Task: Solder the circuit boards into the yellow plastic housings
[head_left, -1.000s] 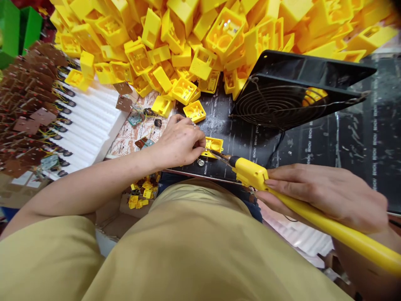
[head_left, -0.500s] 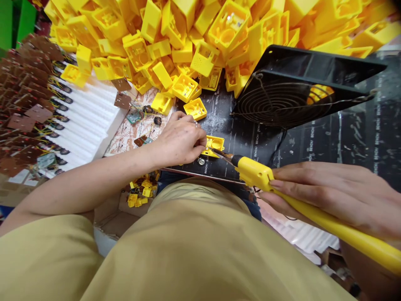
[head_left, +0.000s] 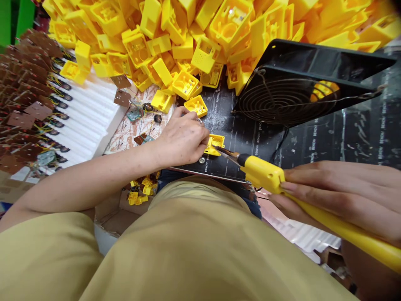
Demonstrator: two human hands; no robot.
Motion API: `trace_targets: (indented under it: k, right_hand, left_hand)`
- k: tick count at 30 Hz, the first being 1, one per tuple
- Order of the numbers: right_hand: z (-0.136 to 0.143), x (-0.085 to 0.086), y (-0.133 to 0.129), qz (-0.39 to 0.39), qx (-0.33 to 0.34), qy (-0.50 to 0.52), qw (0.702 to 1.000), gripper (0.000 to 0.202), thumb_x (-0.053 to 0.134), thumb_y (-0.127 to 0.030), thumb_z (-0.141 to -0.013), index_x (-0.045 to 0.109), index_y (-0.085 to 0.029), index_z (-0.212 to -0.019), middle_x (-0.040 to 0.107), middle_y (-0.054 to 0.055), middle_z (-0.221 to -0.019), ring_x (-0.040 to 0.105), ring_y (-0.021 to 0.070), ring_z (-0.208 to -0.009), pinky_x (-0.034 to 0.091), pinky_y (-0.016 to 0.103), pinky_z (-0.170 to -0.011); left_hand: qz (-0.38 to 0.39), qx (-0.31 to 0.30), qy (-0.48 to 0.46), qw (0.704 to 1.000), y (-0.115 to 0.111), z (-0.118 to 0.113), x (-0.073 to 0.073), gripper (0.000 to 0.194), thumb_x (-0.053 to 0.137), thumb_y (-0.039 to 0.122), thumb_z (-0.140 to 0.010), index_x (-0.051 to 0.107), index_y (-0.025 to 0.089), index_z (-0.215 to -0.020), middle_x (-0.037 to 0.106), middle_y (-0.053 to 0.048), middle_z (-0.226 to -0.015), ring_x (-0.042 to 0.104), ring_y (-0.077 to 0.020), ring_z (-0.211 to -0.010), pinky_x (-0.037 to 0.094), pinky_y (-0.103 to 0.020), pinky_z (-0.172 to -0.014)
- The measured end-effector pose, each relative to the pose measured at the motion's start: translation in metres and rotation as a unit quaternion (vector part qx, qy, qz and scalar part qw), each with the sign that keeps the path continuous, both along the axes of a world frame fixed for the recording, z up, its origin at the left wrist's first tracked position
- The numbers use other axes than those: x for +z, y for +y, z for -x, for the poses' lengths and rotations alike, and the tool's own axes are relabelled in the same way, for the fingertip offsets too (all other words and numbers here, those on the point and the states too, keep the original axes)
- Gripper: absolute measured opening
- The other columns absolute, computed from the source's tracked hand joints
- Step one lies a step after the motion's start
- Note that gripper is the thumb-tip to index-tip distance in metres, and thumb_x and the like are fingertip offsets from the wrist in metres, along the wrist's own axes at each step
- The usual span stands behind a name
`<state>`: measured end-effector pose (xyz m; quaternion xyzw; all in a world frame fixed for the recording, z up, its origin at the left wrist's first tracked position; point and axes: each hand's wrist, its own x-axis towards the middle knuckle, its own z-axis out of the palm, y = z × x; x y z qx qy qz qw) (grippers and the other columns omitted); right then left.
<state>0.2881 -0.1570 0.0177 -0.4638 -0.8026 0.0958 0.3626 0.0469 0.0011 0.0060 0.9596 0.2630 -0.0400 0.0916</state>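
So the yellow-handled, metal-tipped tool (head_left: 265, 172) has eased back rightward over the small open yellow plastic casing (head_left: 218, 141) since the last frame. Casing's on the black printed bench surface (head_left: 239, 133), probably kept low for steadiness. From my remote seat, my left hand's (head_left: 184, 138) fingers are bunched narrow beside it, can't tell if gripping; my right hand (head_left: 338, 192) holds the tool's handle, likely for aim. 1 black square fan (head_left: 275, 100) stands behind.

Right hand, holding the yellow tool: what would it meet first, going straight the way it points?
Leading with its yellow tool, the right hand would probably meet the small yellow case by the left hand, though depth is unclear.
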Motion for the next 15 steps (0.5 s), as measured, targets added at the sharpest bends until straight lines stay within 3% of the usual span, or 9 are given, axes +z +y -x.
trace_targets:
  k: [2, 7, 15]
  right_hand:
    - [0.000, -0.001, 0.002, -0.013, 0.044, -0.002, 0.999, 0.024, 0.081, -0.010, -0.076, 0.067, -0.018, -0.093, 0.070, 0.001, -0.082, 0.069, 0.0126, -0.073, 0.060, 0.024, -0.070]
    - [0.004, -0.003, 0.002, -0.001, 0.013, 0.009, 1.000, 0.027, 0.083, -0.009, -0.075, 0.066, -0.019, -0.094, 0.069, 0.000, -0.081, 0.068, 0.0128, -0.074, 0.059, 0.025, -0.070]
    - [0.011, 0.000, 0.015, -0.039, 0.064, -0.008, 0.997, 0.015, 0.076, -0.013, -0.083, 0.064, -0.019, -0.090, 0.069, 0.001, -0.079, 0.067, 0.0125, -0.069, 0.062, 0.025, -0.069]
  left_hand:
    - [-0.001, -0.002, -0.001, 1.000, 0.001, 0.000, 0.000, 0.024, 0.051, 0.021, -0.083, 0.069, 0.019, -0.067, 0.067, -0.006, -0.066, 0.057, -0.0245, -0.083, 0.037, -0.049, -0.092]
    - [0.006, -0.002, 0.006, 1.000, 0.001, 0.000, 0.001, 0.022, 0.052, 0.023, -0.083, 0.069, 0.019, -0.069, 0.068, -0.005, -0.068, 0.057, -0.0246, -0.085, 0.037, -0.048, -0.093]
    - [0.015, 0.000, 0.038, 0.999, 0.001, -0.002, 0.004, 0.022, 0.052, 0.023, -0.084, 0.070, 0.019, -0.073, 0.069, -0.006, -0.072, 0.058, -0.0257, -0.088, 0.039, -0.046, -0.090]
